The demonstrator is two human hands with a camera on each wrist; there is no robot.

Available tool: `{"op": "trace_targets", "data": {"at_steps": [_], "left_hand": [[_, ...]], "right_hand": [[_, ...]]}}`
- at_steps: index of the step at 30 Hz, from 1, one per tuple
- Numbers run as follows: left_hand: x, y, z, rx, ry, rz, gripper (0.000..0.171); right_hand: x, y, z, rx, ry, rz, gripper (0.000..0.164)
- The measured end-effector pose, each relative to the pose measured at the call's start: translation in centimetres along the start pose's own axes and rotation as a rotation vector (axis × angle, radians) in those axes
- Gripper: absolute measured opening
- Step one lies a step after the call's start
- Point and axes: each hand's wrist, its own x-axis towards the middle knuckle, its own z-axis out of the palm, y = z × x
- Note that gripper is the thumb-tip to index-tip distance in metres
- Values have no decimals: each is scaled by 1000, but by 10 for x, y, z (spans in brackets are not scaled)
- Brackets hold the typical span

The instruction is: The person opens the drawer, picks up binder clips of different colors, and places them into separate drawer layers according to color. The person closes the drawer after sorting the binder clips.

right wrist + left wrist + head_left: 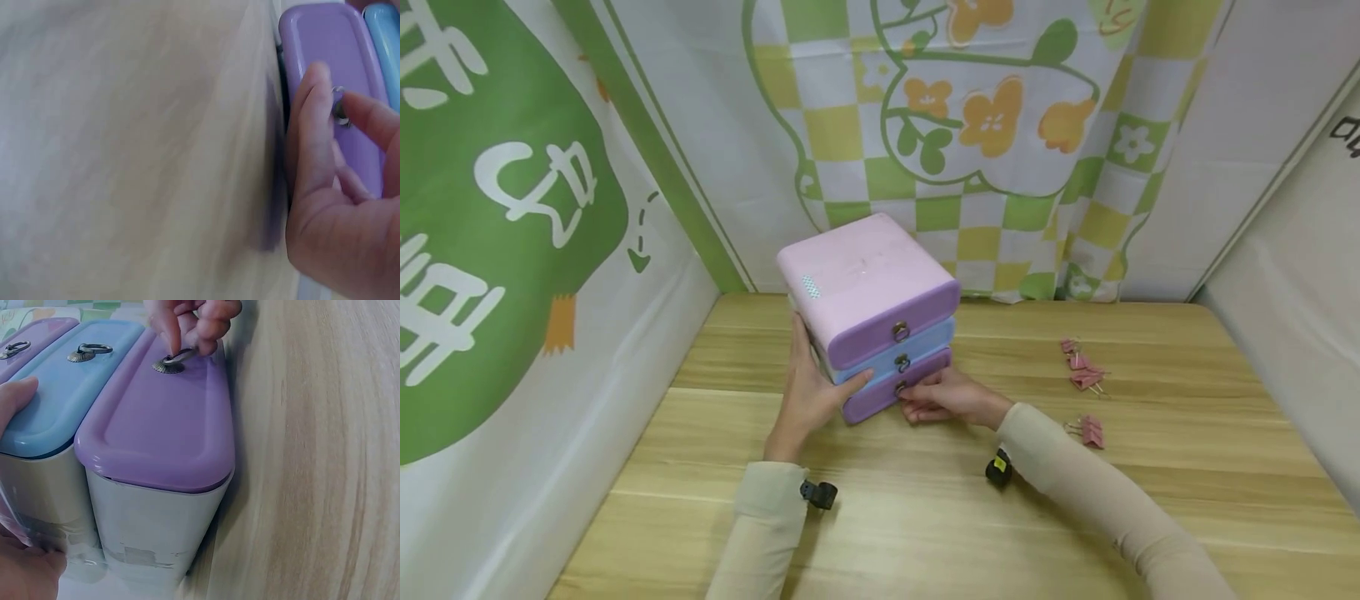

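Observation:
A small three-drawer storage box (865,267) with a pink top stands on the wooden table, its fronts purple, blue and purple from top to bottom. My left hand (808,396) grips its left side, the thumb lying on the blue drawer front (94,375) and the fingers along the side wall. With thumb and fingers, my right hand (951,396) pinches the metal ring pull (178,357) of the bottom purple drawer (162,419). That drawer's front sits close against the box body, with a thin dark gap along its edge in the left wrist view.
Several pink binder clips lie on the table (1180,467) to the right, a row of them (1078,362) farther back and one clip (1093,432) nearer my right sleeve. A patterned curtain (992,208) hangs behind the box, and a printed cloth wall (655,333) borders the left.

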Motion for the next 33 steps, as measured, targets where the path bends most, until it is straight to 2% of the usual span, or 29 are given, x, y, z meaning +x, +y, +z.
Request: {"op": "trace_targets", "data": {"at_steps": [4, 10, 14, 21, 26, 33], "left_hand": [[0, 1, 0, -11, 1, -11, 147], [-1, 3, 0, -27, -2, -36, 146], [-1, 3, 1, -6, 2, -48, 147], [-2, 4, 1, 34, -4, -71, 147], [-2, 5, 1, 34, -10, -89, 147], [-2, 5, 0, -2, -11, -67, 146]], "right_hand": [[0, 2, -3, 68, -29, 52, 18], [-3, -2, 0, 85, -28, 31, 19], [-7, -6, 2, 76, 0, 30, 24], [-18, -2, -1, 62, 15, 39, 24], [-32, 0, -2, 50, -4, 43, 26], [-49, 7, 0, 10, -2, 65, 31]]}}
